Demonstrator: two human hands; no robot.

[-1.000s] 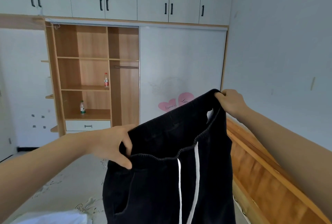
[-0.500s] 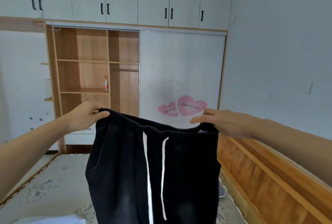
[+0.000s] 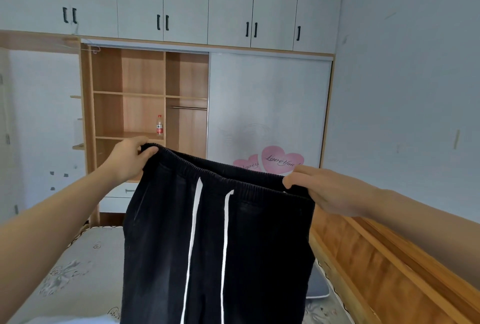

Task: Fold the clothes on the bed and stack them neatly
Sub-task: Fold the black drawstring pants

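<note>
Black pants [image 3: 249, 251] with an elastic waistband and two white drawstrings hang in the air over the bed [image 3: 78, 266]. My left hand [image 3: 130, 159] pinches the left end of the waistband. My right hand [image 3: 319, 191] pinches the right end, slightly lower. The waistband is stretched flat between them and the legs drop out of view at the bottom edge.
A wooden bed frame [image 3: 384, 266] runs along the right wall. Ahead stands a wardrobe [image 3: 145, 105] with open shelves, a bottle [image 3: 159, 125] on one shelf and a white sliding door [image 3: 267, 108]. A pale garment [image 3: 65, 319] lies at the bottom left, a grey item [image 3: 318, 284] behind the pants.
My hands spread apart and levelled out, pulling the slanted, bunched waistband into a flat, front-facing line. The left hand rose and the right hand dropped.
</note>
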